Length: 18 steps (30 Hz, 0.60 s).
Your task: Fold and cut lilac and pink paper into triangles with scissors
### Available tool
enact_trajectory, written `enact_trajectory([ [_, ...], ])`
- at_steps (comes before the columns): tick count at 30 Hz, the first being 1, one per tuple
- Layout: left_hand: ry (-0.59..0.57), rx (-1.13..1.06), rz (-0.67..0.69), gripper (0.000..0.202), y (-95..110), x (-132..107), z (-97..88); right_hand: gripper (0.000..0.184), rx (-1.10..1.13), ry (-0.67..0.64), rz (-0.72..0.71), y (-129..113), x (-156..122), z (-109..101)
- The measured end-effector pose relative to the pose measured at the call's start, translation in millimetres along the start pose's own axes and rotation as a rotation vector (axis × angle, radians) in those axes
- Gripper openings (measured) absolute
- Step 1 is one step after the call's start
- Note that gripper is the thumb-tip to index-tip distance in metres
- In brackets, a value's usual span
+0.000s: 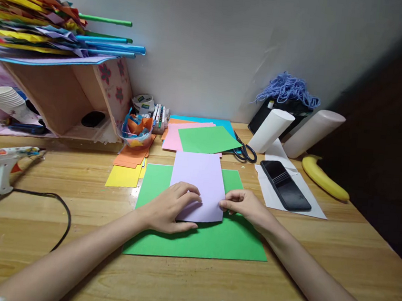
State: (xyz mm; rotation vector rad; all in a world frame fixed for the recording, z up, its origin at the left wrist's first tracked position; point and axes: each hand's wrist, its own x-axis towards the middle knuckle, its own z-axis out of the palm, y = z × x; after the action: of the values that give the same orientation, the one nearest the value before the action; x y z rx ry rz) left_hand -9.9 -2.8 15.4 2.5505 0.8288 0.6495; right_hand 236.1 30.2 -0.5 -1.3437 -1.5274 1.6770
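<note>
Pressing lilac sheet [200, 179] onto green card [234, 245] with flat left hand [169, 209], pinching its edge with right hand [243, 206]. Mid-fold, seemingly; line up edges first.

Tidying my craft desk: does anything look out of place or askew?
A banana lies near the table's right edge beside the phone, odd among craft supplies. The lilac paper held by the left hand and right hand lies roughly straight on the green sheet.

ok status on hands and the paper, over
Left hand resting on lilac sheet. Right hand pinching its right edge. Sheet lies on green card. Scissors behind, apart.
</note>
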Motion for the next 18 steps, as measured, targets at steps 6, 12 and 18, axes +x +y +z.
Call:
enact_trajectory([
  [6, -0.013, -0.018, 0.006, 0.046, -1.0, 1.4, -0.5, 0.031, -0.039, -0.007, -0.009, 3.0, 2.1, -1.6],
  [12, -0.013, -0.034, 0.008, 0.044, -1.6, 0.6, 0.7, 0.033, -0.068, -0.004, -0.012, 2.0, 2.2, -0.3],
  [18, -0.026, -0.068, 0.005, 0.036, -0.5, 0.7, -1.6, 0.037, -0.060, 0.023, -0.013, 1.4, 2.2, 1.0],
])
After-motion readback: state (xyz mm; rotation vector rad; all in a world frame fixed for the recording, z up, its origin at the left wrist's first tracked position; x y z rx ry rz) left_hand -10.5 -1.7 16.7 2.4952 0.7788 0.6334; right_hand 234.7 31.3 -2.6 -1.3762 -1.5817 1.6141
